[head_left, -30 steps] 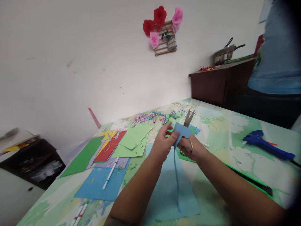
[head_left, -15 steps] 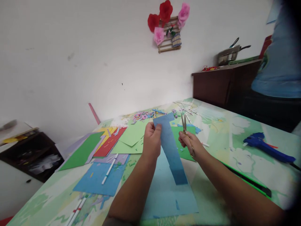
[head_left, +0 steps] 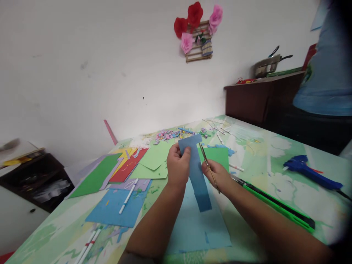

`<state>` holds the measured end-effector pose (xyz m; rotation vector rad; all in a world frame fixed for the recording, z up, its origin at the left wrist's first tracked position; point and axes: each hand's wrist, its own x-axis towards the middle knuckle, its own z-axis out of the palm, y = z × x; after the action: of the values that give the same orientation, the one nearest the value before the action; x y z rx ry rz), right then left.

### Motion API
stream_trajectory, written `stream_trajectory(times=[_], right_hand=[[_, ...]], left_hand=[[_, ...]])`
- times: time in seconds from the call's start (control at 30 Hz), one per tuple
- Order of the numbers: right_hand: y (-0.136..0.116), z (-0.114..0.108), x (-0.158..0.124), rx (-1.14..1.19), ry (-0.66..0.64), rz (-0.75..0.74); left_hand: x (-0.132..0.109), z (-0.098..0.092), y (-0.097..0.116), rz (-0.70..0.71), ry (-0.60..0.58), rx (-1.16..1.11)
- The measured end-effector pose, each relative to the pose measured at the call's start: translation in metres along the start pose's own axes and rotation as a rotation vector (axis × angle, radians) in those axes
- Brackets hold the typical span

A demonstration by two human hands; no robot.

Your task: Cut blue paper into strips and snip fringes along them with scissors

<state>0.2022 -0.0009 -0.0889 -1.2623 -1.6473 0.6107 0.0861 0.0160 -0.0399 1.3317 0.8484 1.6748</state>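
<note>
My left hand (head_left: 178, 163) pinches a long strip of blue paper (head_left: 198, 176) near its top, thumb in front. The strip hangs down over a light blue sheet (head_left: 198, 233) on the table and has a wider top end. My right hand (head_left: 217, 176) grips a pair of scissors (head_left: 205, 156), closed around its handles. The blades point up and lie at the strip's right edge, just below the wider end; whether they have paper between them I cannot tell. Behind the right hand lies a green sheet (head_left: 220, 156).
Left lie coloured sheets, a red one (head_left: 129, 168) and a blue one (head_left: 118, 207), with white markers (head_left: 128, 196). Paper scraps (head_left: 166, 135) pile by the wall. A green utility knife (head_left: 277, 205) and a blue glue gun (head_left: 310, 172) lie right. A person (head_left: 324, 73) stands far right.
My right hand has moved left and brought the scissors from beside the strip to its edge, and the blades have drawn closer together. The strip's lower end has shifted slightly left and up.
</note>
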Motion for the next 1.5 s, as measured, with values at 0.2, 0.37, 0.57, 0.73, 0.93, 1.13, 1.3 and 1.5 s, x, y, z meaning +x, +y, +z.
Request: stream_trajectory(times=[0.2,0.37,0.57,0.73,0.93,1.13,1.3,1.5], right_hand=[[-0.007,0.001,0.001,0.0,0.017,-0.101],[-0.011,-0.002,0.004,0.01,0.051,-0.117],[-0.017,-0.002,0.003,0.004,0.058,-0.155],[-0.019,-0.002,0.003,-0.037,0.044,-0.136],[-0.022,-0.01,0.007,-0.29,0.073,-0.205],[-0.023,-0.009,0.006,-0.321,0.091,-0.258],[-0.024,-0.007,0.005,-0.355,0.107,-0.279],[-0.025,-0.008,0.005,-0.417,0.146,-0.256]], left_hand=[[-0.005,0.001,-0.001,0.029,-0.036,0.083],[-0.008,0.002,-0.001,0.017,-0.074,0.119],[-0.007,0.002,0.0,0.035,-0.088,0.14],[-0.007,0.0,0.002,0.032,-0.068,0.162],[-0.008,-0.002,0.007,0.051,-0.07,0.177],[-0.009,-0.002,0.011,0.056,-0.085,0.167],[-0.009,-0.004,0.013,0.059,-0.084,0.154],[-0.009,-0.006,0.019,0.061,-0.101,0.15]])
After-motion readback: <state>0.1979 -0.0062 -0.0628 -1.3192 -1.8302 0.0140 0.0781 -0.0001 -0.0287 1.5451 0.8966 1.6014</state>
